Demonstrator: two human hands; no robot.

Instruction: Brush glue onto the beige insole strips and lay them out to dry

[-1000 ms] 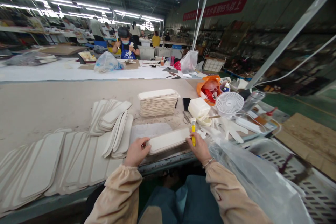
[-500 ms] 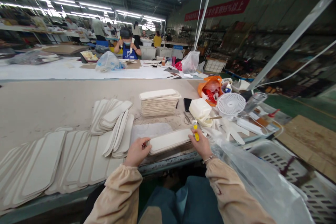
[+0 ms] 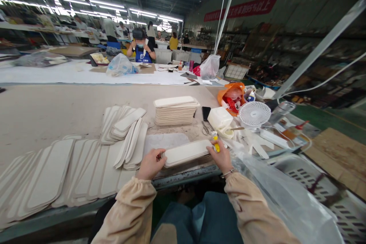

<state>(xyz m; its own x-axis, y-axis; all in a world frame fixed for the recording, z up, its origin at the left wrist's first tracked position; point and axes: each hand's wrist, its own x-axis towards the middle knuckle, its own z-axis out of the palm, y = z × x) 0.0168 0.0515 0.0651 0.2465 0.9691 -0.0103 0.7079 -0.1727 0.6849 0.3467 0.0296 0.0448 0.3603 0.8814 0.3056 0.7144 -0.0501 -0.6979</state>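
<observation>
Soft beige sleeves (image 3: 134,202) with gathered cuffs reach up to the desk's (image 3: 42,110) worn near edge. At that edge lies a low stack of panels (image 3: 187,153): long, flat, smooth-faced, cream-white, with rounded corners. The fingers of the left hand (image 3: 151,164) pinch its left end; those of the right hand (image 3: 221,156) curl around a yellow-handled tool (image 3: 217,145) and touch the right end. Crumpled translucent plastic sheeting (image 3: 280,183) drapes at the right. To the left, similar panels lie fanned (image 3: 51,175) in overlapping, pale-rimmed layers. Beyond the hands stands a squared pile (image 3: 177,111), its edges ribbed by many thin layers. Right of it are a flat black phone (image 3: 206,113), a milky plastic container (image 3: 220,118), a round white fan (image 3: 255,114) with a fine radial grille, and a glossy orange bag (image 3: 224,95).

Compared with a second ago, less of the yellow handle shows and it leans more; the left hand's pinch is unchanged, and the whole view has shifted slightly.
</observation>
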